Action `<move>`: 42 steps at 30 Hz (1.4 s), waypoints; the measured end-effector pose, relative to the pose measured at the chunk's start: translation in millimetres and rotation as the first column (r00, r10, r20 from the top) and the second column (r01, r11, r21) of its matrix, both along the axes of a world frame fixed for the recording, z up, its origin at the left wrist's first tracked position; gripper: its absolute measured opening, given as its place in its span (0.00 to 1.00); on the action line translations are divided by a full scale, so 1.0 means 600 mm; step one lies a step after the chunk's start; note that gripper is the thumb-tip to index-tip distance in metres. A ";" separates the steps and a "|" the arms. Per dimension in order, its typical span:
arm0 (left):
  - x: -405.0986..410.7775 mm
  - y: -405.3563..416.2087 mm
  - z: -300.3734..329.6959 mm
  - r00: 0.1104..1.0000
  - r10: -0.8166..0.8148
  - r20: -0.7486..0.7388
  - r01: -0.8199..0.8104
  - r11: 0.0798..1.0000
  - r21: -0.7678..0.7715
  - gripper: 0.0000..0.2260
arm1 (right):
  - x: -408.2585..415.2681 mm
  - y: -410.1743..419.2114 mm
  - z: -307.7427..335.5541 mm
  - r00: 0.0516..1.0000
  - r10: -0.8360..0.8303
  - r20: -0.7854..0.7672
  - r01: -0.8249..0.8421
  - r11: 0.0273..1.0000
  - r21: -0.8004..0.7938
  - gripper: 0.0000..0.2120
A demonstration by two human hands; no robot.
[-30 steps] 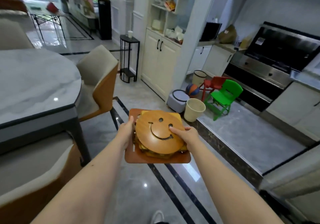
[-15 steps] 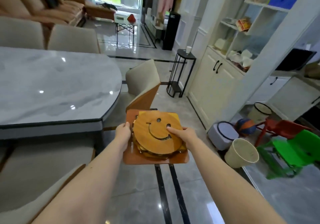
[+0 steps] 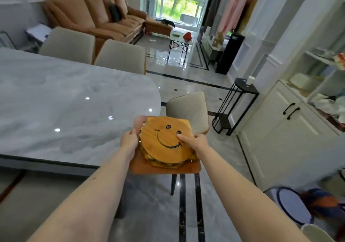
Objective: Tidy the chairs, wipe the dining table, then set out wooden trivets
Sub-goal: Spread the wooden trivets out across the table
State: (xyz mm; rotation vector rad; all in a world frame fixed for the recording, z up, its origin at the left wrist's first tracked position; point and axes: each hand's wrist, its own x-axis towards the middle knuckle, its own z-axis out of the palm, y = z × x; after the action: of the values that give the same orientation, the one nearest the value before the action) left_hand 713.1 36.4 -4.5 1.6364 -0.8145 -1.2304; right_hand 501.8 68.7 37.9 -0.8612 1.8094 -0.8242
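I carry a stack of wooden trivets (image 3: 164, 142) in front of me, just off the right end of the grey marble dining table (image 3: 65, 111). The top trivet is round with a cut-out smiley face; the bottom one is a larger brown square (image 3: 164, 168). My left hand (image 3: 129, 141) grips the stack's left edge. My right hand (image 3: 194, 142) grips the right edge, thumb pressing on the smiley face. A beige chair (image 3: 188, 109) stands right behind the stack at the table's end.
Two beige chairs (image 3: 119, 56) sit along the table's far side. A black side stand (image 3: 240, 92) with a cup and white cabinets (image 3: 287, 129) line the right. A round bin (image 3: 293, 204) and a ball (image 3: 323, 204) lie on the floor lower right. A sofa (image 3: 97, 17) stands beyond.
My view has swung left from the kitchen toward the dining table and living room. The stack stays gripped in both hands and is now closer to the table's end.
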 end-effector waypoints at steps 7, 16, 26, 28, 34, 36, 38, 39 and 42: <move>-0.040 -0.150 -0.006 0.991 0.131 -0.023 -0.129 0.990 0.053 0.15 | -0.053 -0.196 0.007 0.987 0.162 -0.017 -0.161 0.986 0.047 0.47; -0.082 -0.224 -0.011 0.894 0.448 -0.014 -0.441 0.884 0.153 0.14 | -0.064 -0.418 0.003 0.921 0.377 -0.095 -0.377 0.926 0.026 0.39; -0.038 -0.184 -0.028 0.680 0.733 -0.031 -0.725 0.678 0.119 0.17 | 0.016 -0.488 -0.016 0.822 0.527 0.216 -0.545 0.838 0.033 0.27; -0.020 -0.180 -0.032 0.645 0.764 -0.015 -0.760 0.643 0.098 0.17 | 0.035 -0.500 -0.016 0.806 0.550 0.220 -0.566 0.824 0.012 0.23; 0.031 -0.166 -0.047 0.576 0.817 -0.020 -0.814 0.576 0.075 0.17 | 0.088 -0.534 0.000 0.756 0.563 0.335 -0.588 0.808 -0.031 0.16; 0.044 -0.165 -0.050 0.546 0.838 -0.021 -0.835 0.546 0.066 0.17 | 0.102 -0.544 0.002 0.723 0.552 0.416 -0.603 0.798 -0.011 0.12; 0.054 -0.163 -0.050 0.528 0.849 -0.014 -0.847 0.528 0.065 0.17 | 0.114 -0.553 0.003 0.706 0.534 0.465 -0.604 0.797 0.003 0.12; 0.059 -0.163 -0.050 0.519 0.855 -0.013 -0.853 0.518 0.067 0.17 | 0.120 -0.560 0.004 0.699 0.530 0.481 -0.609 0.793 0.009 0.13; 0.070 -0.157 -0.058 0.497 0.867 -0.004 -0.864 0.496 0.085 0.16 | 0.134 -0.580 -0.004 0.686 0.522 0.508 -0.617 0.786 0.026 0.15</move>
State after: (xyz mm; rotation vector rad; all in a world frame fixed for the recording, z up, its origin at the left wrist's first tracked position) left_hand 754.9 -57.9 -39.5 1.7040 0.1719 -0.5312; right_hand 582.1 -279.5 35.7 -0.9250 1.0550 -0.3818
